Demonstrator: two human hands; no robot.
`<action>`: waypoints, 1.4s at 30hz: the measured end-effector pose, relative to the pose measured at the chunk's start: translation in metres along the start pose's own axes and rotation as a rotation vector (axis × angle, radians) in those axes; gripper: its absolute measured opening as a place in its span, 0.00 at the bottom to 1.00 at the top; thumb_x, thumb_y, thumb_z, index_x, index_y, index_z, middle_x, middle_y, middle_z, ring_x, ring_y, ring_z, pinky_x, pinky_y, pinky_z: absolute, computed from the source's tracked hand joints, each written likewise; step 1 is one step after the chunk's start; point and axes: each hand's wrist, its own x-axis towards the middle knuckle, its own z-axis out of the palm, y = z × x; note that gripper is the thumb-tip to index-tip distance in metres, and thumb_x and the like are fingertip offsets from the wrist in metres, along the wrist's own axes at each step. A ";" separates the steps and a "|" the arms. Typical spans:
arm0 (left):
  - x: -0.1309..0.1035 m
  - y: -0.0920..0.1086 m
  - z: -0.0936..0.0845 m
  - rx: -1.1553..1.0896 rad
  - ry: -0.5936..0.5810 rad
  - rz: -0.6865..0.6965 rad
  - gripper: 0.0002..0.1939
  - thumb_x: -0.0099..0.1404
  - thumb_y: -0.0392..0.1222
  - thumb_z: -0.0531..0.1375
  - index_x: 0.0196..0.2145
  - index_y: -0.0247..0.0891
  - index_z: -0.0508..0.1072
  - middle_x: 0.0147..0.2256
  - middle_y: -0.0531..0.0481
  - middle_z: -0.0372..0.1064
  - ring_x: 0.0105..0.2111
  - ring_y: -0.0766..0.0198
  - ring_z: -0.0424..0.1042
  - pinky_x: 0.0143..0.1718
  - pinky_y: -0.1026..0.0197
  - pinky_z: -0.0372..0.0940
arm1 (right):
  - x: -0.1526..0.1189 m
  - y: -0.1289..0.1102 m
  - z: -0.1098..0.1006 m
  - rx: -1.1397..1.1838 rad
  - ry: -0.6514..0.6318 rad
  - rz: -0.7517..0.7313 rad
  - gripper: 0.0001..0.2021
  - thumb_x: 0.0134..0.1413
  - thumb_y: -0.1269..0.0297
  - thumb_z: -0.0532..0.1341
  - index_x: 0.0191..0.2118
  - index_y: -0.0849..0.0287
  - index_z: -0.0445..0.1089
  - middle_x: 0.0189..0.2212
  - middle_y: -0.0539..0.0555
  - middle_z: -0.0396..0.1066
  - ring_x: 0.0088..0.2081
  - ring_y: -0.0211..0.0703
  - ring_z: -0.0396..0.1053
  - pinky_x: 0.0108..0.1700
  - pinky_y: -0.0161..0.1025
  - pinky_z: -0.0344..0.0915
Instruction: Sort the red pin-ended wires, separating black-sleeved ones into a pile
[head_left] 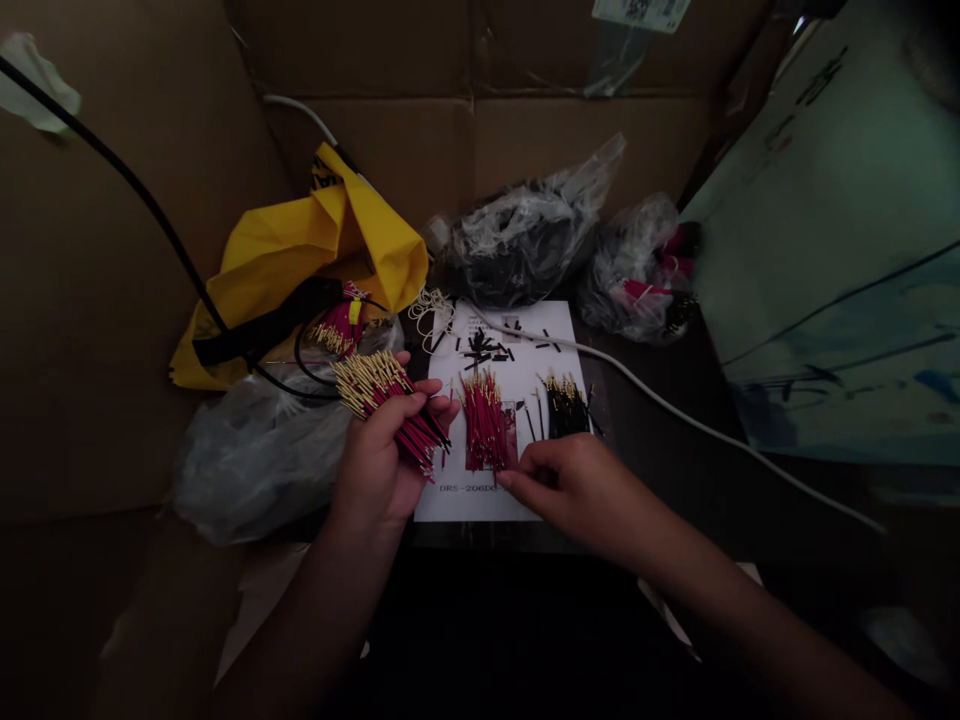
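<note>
mostly red, gold-tipped wire bundle (373, 382)

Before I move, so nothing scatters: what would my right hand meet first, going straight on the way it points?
Your right hand would probably meet the pile of thin, gold-tipped red wires, perhaps touching now; depth is unclear.

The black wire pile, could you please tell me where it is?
In the head view, the black wire pile lies at the right edge of the paper, beyond the right hand.
</note>
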 end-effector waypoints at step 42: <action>-0.015 -0.020 0.007 0.011 -0.107 -0.034 0.34 0.58 0.30 0.61 0.61 0.45 0.62 0.40 0.45 0.79 0.43 0.53 0.79 0.48 0.49 0.71 | 0.034 0.002 0.015 0.564 0.093 -0.047 0.11 0.57 0.57 0.62 0.30 0.60 0.71 0.21 0.47 0.66 0.23 0.33 0.59 0.26 0.33 0.55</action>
